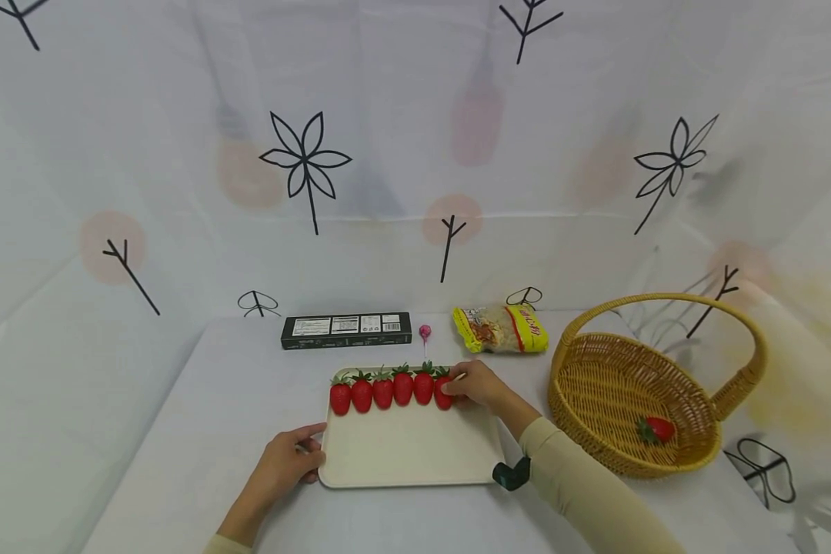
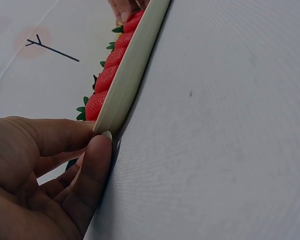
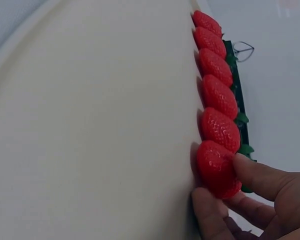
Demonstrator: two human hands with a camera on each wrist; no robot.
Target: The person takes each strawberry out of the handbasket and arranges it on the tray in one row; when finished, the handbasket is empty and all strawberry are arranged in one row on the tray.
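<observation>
A cream tray point(image 1: 408, 454) lies on the white table, with a row of red strawberries point(image 1: 382, 392) along its far edge, leaves pointing away. At the right end of that row, my right hand point(image 1: 483, 384) pinches a strawberry point(image 3: 216, 167) between thumb and fingers. This strawberry sits close beside its neighbour point(image 3: 221, 129) on the tray. My left hand point(image 1: 287, 460) holds the tray's left rim; in the left wrist view its thumb point(image 2: 97, 155) and index finger meet at the rim's corner.
A wicker basket point(image 1: 561, 388) with a tall handle stands to the right, one strawberry point(image 1: 656, 429) inside it. Behind the tray are a black box point(image 1: 346, 331), a pink lollipop point(image 1: 425, 332) and a yellow food packet point(image 1: 502, 328). A patterned cloth hangs behind.
</observation>
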